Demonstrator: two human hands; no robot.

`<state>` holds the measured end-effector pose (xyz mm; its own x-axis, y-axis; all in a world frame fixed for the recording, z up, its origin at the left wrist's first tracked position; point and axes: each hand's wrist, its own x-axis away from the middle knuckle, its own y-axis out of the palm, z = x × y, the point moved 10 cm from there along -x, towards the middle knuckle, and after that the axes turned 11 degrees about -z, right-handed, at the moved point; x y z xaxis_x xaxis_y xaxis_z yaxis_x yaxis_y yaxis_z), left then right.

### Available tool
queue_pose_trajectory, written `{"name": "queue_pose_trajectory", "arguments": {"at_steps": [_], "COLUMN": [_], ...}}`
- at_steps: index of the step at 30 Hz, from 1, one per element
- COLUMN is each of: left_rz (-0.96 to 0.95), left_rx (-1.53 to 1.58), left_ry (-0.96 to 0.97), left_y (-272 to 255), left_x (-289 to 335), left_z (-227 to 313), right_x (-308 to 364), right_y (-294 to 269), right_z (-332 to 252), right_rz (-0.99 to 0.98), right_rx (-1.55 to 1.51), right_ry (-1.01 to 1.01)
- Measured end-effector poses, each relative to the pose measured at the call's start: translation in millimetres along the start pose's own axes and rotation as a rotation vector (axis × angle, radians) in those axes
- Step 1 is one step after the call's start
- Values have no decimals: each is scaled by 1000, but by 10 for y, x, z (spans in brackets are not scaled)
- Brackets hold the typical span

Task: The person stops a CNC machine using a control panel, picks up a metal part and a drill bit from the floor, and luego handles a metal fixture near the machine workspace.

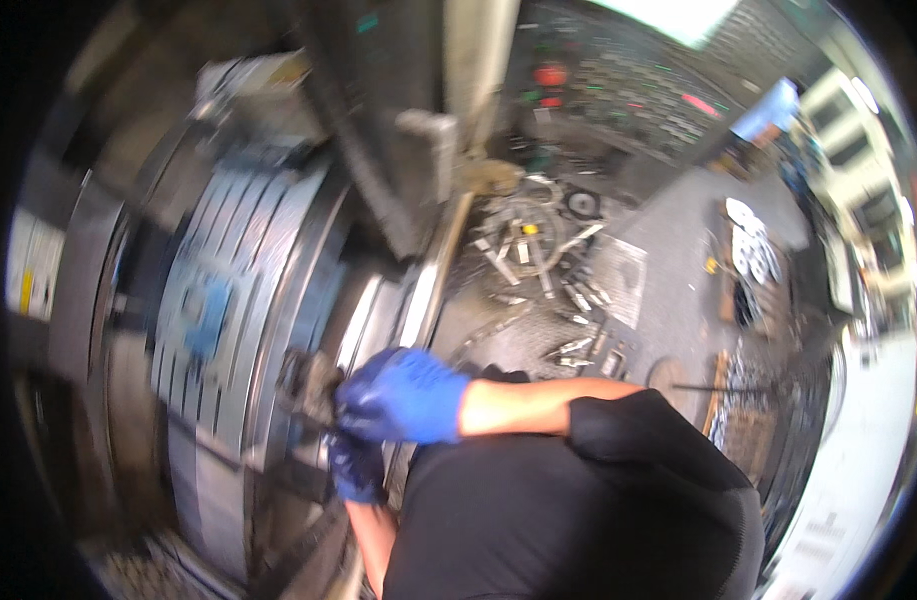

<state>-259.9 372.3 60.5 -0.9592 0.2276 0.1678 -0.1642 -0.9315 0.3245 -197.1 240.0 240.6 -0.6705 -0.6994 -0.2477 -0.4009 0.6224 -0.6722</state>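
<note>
Machine: a large metal machine fills the left side, its door frame (pixel 434 165) standing at the far side of the work area.
Slotted table: the pale blue-grey machine table (pixel 244 225), cut with long parallel grooves, lies left of the hands.
Tool counter: right of the machine, a metal-topped counter (pixel 627 282) bears a loose spread of metal tools (pixel 549 265).
Far right: a co-worker in a light blue top (pixel 769 112) is well apart from the person's hands; nearer, pale round parts (pixel 751 240) sit in a group.
Gloved hands: the right hand (pixel 404 395), in a bright blue glove, is just beyond the left hand (pixel 359 468), in a darker-looking one. They are close together; I cannot tell how far the fingers are closed.
Blue block: a flat blue piece (pixel 209 315) rests on the slotted table, well apart from the gloves.
Dark part: a dark, blurred piece (pixel 314 385), perhaps a fitting or a clamp, is at the right hand's left side, by the table's near right edge.
Step in hand: seemingly two-handed handling at the dark part.
Next move: likely calls for a steady hold and fingers clear of the table edge.
</note>
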Motion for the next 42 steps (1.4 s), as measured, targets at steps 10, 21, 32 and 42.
{"name": "queue_pose_trajectory", "arguments": {"at_steps": [10, 21, 32, 42], "left_rz": [1, -21, 107, 135], "left_rx": [328, 319, 123, 348], "left_ry": [102, 150, -62, 162], "left_y": [49, 18, -132, -319], "left_x": [-39, -84, 104, 421], "left_z": [142, 258, 475, 657], "right_x": [214, 270, -143, -112], "right_y": [0, 407, 633, 1239], "right_z": [76, 260, 365, 157], "right_rz": [226, -20, -81, -244], "right_rx": [-37, -190, -519, -750], "right_ry": [50, 224, 362, 399]}}
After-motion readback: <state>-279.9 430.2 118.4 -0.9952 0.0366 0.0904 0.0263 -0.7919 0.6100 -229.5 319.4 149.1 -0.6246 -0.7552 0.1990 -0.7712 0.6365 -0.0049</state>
